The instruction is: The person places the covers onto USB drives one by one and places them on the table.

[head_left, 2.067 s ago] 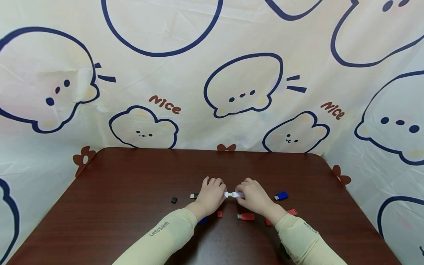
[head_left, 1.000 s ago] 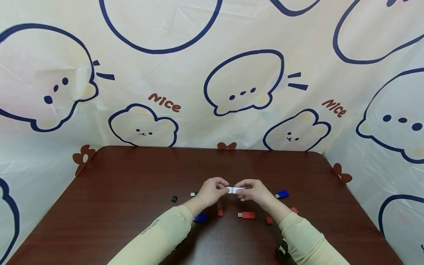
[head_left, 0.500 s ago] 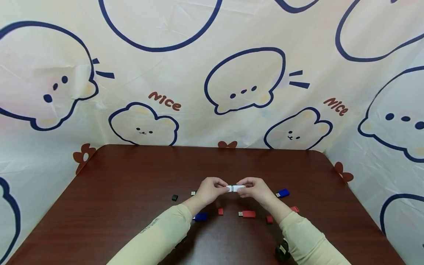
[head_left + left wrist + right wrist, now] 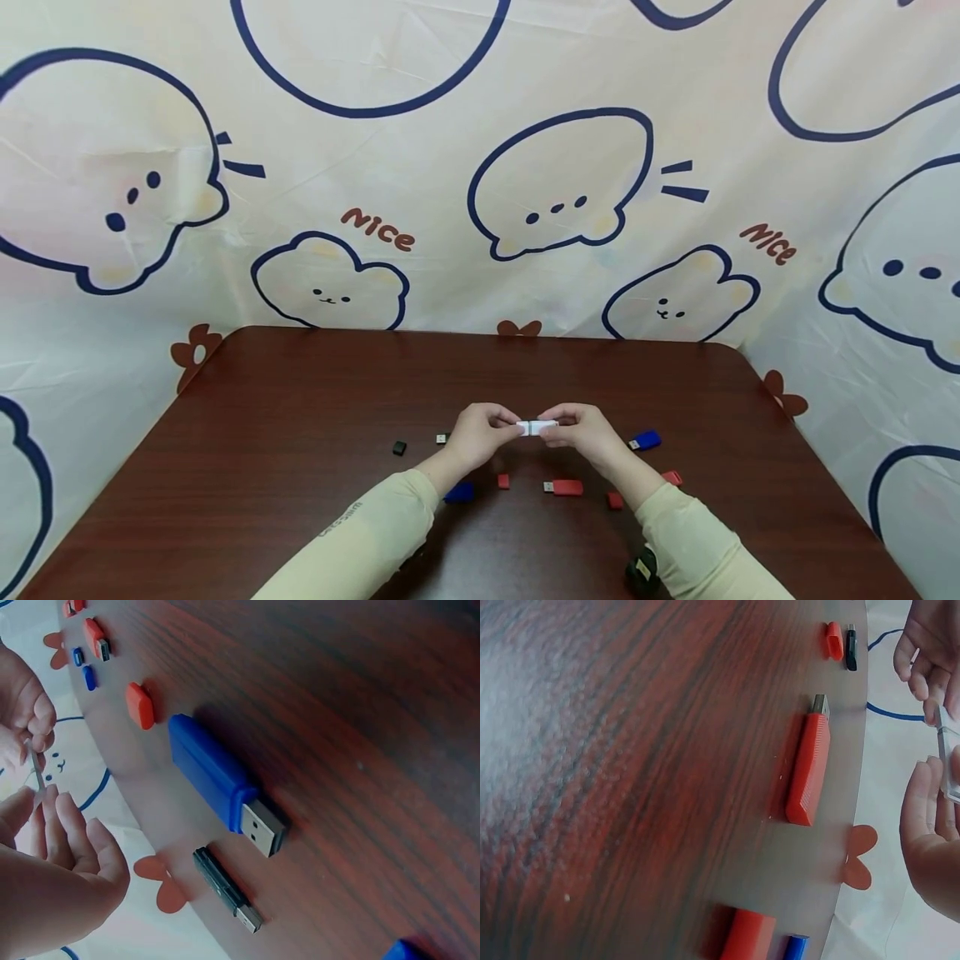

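White stick (image 4: 537, 427) (level) in 2 hands' (image 4: 476, 436) (image 4: 588, 433) fingers (image 4: 495, 409)

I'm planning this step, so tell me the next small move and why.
Probably press the left hand and right hand gently together: they pinch the white stick at opposite ends, and a seam crosses it, so its parts may not be fully seated.

Soft, even light covers the pale backdrop (image 4: 435, 183) in the head view; the table (image 4: 315, 400) carries a faint sheen at bottom middle and a shadow beside the left sleeve (image 4: 360, 533), and the white stick (image 4: 537, 427) is too small for fine detail. The left wrist view is dimmer, darkest at upper right, slightly soft. Grainy whitish glare spreads at the right wrist view's left edge.
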`<state>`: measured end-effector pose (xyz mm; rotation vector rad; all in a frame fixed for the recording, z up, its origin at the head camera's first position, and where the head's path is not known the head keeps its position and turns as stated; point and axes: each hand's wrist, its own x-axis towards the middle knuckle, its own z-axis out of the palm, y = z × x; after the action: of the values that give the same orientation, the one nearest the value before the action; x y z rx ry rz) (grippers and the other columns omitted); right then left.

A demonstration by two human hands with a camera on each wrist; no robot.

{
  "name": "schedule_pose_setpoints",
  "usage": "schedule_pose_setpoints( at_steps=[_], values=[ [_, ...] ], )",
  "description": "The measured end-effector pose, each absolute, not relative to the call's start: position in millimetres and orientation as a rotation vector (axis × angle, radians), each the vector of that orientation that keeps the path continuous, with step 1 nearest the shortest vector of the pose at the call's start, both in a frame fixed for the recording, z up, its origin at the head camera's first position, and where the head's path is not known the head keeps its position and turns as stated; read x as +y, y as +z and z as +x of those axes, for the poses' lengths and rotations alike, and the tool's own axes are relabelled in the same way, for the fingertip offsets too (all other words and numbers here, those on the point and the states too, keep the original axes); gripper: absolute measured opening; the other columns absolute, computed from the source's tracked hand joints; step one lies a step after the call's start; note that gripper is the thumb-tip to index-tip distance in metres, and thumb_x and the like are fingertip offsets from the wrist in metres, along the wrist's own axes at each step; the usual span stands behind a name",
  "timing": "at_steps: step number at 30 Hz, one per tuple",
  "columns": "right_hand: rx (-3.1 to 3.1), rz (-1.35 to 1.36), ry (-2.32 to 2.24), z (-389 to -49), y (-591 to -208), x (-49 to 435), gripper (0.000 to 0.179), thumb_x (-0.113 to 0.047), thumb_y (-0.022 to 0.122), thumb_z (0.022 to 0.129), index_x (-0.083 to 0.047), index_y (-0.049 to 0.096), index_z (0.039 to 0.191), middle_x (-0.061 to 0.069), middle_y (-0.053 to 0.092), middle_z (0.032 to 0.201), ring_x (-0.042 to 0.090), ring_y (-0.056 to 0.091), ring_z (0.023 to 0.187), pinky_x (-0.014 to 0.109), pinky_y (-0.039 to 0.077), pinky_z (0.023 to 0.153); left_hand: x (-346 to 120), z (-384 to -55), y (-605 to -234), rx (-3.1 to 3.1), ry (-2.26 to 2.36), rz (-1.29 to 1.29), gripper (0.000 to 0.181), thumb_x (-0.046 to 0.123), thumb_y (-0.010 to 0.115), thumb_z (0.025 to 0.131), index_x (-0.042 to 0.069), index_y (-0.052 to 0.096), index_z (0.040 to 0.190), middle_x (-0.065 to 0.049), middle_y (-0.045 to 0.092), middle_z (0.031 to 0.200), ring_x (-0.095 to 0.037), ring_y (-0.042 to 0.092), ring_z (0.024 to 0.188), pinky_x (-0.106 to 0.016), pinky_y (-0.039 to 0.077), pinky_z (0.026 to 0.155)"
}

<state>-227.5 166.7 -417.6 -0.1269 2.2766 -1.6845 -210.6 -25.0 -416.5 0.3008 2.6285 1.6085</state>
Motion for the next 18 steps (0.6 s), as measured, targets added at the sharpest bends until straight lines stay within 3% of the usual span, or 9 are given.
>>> schedule_pose_setpoints(
  at_steps=[9,18],
  values=[
    [2.309,-0.162,-1.669,-227.0,-414.2,167.1,0.024,-0.006,0.071,0.08,0.005,0.066,0.101,0.004,0.067,0.086,0.014,0.063,0.074,0.039,0.055,0.079,-24.8,-210.5,-415.0,2.676,1.602,0.343,0.01,0.013,0.072,0.081,0.004,0.072,0.084,-0.007,0.07,0.077,-0.008,0.057,0.066,-0.02,0.045,0.058],
    [2.279,-0.17,-1.706,-225.5,-408.6,166.6,0.026,-0.005,0.068,0.082,0.008,0.064,0.104,0.004,0.068,0.089,0.011,0.064,0.076,0.043,0.053,0.081,-24.9,-211.9,-414.3,2.697,1.605,0.388,0.009,0.012,0.071,0.081,0.004,0.073,0.084,-0.007,0.071,0.079,-0.015,0.06,0.07,-0.02,0.045,0.057]
  ],
)
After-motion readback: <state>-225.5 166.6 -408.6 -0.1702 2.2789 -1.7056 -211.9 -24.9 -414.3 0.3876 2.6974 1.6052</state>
